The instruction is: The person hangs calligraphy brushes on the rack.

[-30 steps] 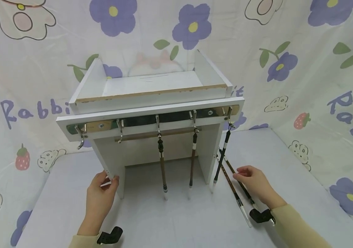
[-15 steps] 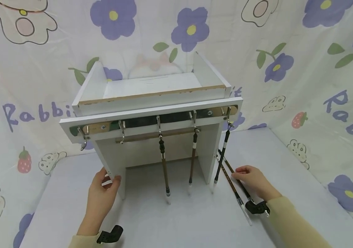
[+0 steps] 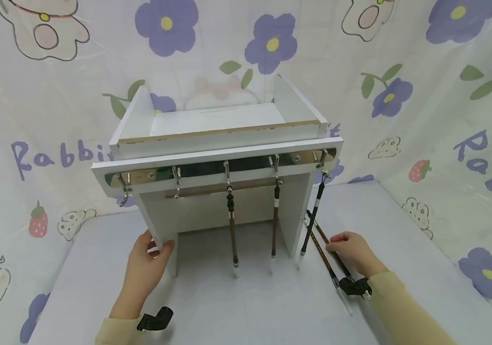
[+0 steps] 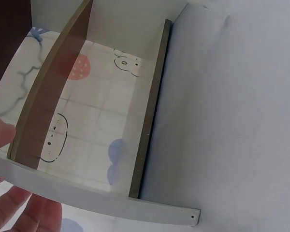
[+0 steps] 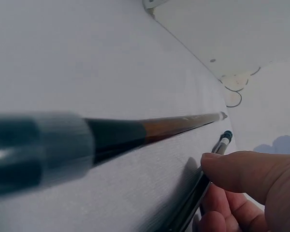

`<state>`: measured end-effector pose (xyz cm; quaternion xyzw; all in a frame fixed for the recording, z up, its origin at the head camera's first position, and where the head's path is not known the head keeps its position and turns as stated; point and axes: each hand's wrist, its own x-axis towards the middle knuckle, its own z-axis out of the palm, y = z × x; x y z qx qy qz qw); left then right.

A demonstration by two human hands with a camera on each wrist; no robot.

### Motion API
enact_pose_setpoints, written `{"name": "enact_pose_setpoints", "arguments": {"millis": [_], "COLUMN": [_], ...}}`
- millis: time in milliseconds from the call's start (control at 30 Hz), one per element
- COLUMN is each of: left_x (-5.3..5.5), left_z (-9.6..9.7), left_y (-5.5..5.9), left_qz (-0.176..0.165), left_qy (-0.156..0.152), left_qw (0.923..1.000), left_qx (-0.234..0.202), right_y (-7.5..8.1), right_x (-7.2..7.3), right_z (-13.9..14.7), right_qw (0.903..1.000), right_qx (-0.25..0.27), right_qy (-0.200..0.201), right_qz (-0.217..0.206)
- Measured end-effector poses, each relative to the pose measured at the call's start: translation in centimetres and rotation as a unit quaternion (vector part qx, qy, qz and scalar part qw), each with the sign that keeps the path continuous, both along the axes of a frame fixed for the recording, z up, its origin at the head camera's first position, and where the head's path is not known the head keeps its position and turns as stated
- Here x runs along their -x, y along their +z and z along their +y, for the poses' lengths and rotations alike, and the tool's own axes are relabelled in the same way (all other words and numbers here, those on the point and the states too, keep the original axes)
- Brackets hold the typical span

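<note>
My left hand [image 3: 146, 268] grips the front edge of the left side panel [image 3: 156, 218] of a white rack [image 3: 217, 145]. In the left wrist view, thumb and fingers [image 4: 26, 210] lie on either side of that panel. My right hand [image 3: 354, 251] pinches a dark-handled calligraphy brush [image 3: 335, 258] lying on the table at the right. The right wrist view shows the thumb [image 5: 237, 169] pressed against this brush's shaft [image 5: 198, 195]. Beside it lies a second, brown-handled brush [image 3: 323, 256] with a clear cap. Three capped brushes hang from the rack's hooks, including a middle one [image 3: 233, 230].
Two hooks at the left, one of them the end hook [image 3: 123, 191], carry no brush. The rack's right side panel [image 3: 295, 211] stands close to the lying brushes. A patterned cloth [image 3: 436, 158] covers the walls behind and beside the white table [image 3: 250, 306].
The right hand has moved slightly onto the dark-handled brush, its fingers drawing together. The left hand keeps its grip on the panel. The head view has shifted a little.
</note>
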<state>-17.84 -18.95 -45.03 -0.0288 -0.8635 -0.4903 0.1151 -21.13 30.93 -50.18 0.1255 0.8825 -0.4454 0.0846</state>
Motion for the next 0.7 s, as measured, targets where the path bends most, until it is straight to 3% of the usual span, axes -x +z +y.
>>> {"name": "enact_pose_setpoints", "arguments": {"millis": [367,700], "left_x": [-0.4,-0.3], "left_z": [-0.3,-0.2], "left_y": [-0.9,-1.2], "left_qz": [-0.001,0.026], "left_qy": [0.055,0.071], "left_qw": [0.9985,0.9972], "left_qx": [0.0,0.005], "right_y": [0.9,0.9], "right_x": [0.5,0.9], "right_z": [-0.1,0.2], "right_qw": [0.9996,0.9987], "right_qx": [-0.024,-0.03], "right_qy": [0.011,0.015], "right_qz": [-0.008,-0.038]}}
